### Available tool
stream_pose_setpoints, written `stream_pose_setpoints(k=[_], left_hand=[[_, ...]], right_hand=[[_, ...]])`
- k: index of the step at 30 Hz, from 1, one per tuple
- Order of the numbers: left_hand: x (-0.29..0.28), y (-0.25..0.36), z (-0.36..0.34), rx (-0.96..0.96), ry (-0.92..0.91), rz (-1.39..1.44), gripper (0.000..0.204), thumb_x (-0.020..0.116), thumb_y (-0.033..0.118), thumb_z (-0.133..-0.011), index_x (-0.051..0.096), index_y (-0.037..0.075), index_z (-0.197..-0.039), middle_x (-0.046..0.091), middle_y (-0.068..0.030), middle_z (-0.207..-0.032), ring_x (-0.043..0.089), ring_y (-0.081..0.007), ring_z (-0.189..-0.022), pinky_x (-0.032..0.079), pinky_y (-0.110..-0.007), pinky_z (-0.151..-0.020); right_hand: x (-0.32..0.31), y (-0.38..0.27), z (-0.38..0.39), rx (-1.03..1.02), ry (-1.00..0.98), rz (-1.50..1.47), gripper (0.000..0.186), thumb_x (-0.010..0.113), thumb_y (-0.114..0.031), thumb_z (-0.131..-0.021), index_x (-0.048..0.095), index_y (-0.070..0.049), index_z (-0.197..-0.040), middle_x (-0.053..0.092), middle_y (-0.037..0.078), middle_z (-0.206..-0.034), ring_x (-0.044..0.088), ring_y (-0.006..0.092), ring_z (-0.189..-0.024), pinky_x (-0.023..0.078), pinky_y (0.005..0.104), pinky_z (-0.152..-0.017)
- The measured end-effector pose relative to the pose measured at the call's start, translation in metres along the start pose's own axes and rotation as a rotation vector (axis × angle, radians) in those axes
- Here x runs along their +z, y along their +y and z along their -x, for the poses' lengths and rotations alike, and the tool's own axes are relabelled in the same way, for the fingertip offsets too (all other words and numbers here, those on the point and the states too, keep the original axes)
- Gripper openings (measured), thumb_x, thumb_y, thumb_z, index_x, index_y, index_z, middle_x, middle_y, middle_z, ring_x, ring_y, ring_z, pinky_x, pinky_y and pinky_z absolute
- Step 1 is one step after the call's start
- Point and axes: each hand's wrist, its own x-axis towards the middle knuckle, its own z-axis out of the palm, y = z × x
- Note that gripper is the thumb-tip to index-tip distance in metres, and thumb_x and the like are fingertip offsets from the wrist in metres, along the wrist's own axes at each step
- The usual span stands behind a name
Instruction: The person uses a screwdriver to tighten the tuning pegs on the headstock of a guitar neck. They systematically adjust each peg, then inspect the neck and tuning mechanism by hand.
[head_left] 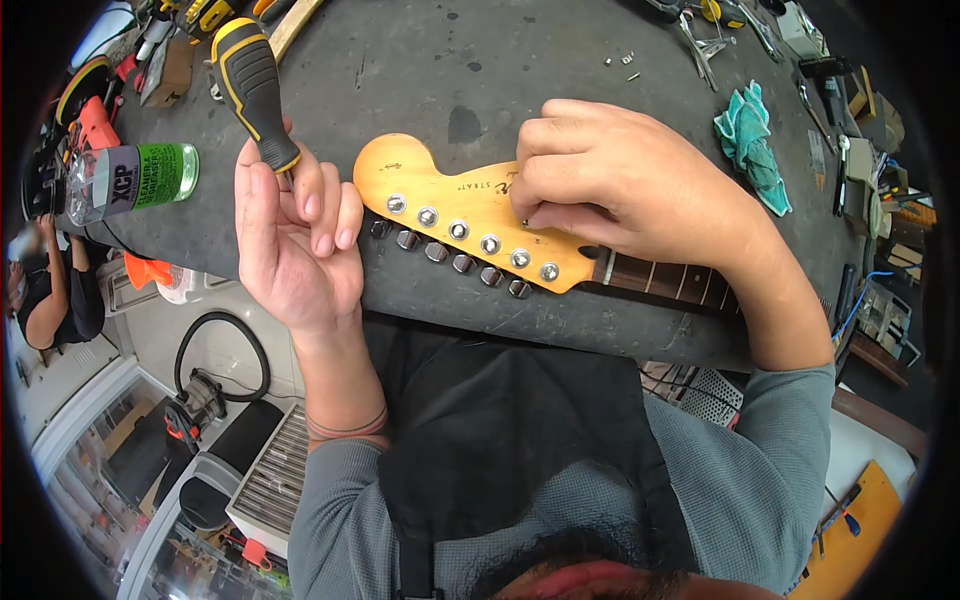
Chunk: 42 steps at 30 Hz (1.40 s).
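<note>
A guitar neck lies on the dark workbench, its amber wooden headstock point(410, 170) toward the left and its dark fretboard point(672, 280) running right. Several round metal tuner posts point(459, 230) line the headstock, with tuning pegs point(436, 252) along the near edge. My left hand point(305, 255), palm up beside the headstock's left end, holds a screwdriver point(255, 90) with a black and yellow handle pointing up and away. Over the headstock, my right hand point(620, 180) has thumb and fingertips pinched together close to the wood. Whatever they hold is too small or hidden to name.
A clear bottle with green contents point(165, 178) lies on its side at the left. A teal cloth point(750, 145) sits at the right, and small metal bits point(628, 60) lie beyond the headstock. Pliers point(697, 50) rest at the far right. Another person point(62, 290) is at far left.
</note>
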Motion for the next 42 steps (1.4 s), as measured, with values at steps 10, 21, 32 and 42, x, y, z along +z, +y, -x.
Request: stream_pose_setpoints(k=[10, 21, 32, 42], left_hand=[[0.000, -0.001, 0.000, 0.010, -0.036, -0.013, 0.049, 0.039, 0.025, -0.125, 0.051, -0.011, -0.156, 0.048, -0.0028, -0.088, 0.039, -0.0078, -0.063, 0.040, -0.026, -0.055], [0.001, 0.000, -0.001, 0.002, 0.004, -0.002, 0.044, 0.043, 0.025, -0.124, 0.054, -0.004, -0.156, 0.054, -0.0039, -0.086, 0.042, -0.0078, -0.061, 0.039, -0.026, -0.055], [0.004, 0.000, 0.000, 0.005, 0.064, -0.027, 0.035, 0.050, 0.023, -0.122, 0.060, 0.000, -0.147, 0.051, -0.0020, -0.086, 0.041, -0.0083, -0.064, 0.039, -0.027, -0.060], [0.003, 0.000, -0.001, 0.024, 0.036, 0.018, 0.033, 0.063, 0.018, -0.117, 0.057, -0.003, -0.141, 0.061, -0.0035, -0.084, 0.045, -0.0062, -0.060, 0.047, -0.029, -0.061]], right_hand=[[0.001, 0.001, 0.002, -0.029, 0.032, 0.032, 0.011, 0.079, -0.012, -0.094, 0.070, -0.009, -0.099, 0.064, 0.005, -0.095, 0.066, 0.0299, -0.096, 0.055, 0.0464, -0.089], [0.001, -0.008, 0.006, -0.006, 0.075, 0.086, 0.016, 0.077, -0.008, -0.090, 0.066, -0.010, -0.102, 0.063, 0.006, -0.094, 0.067, 0.0290, -0.096, 0.050, 0.0436, -0.087], [-0.005, -0.039, -0.001, -0.005, -0.053, 0.399, 0.022, 0.081, -0.009, -0.089, 0.065, -0.009, -0.103, 0.067, 0.008, -0.102, 0.069, 0.0301, -0.097, 0.053, 0.0438, -0.093], [-0.019, -0.049, -0.023, -0.427, -0.296, 0.903, 0.021, 0.077, -0.017, -0.086, 0.063, -0.013, -0.100, 0.061, 0.002, -0.104, 0.066, 0.0237, -0.102, 0.053, 0.0451, -0.114]])
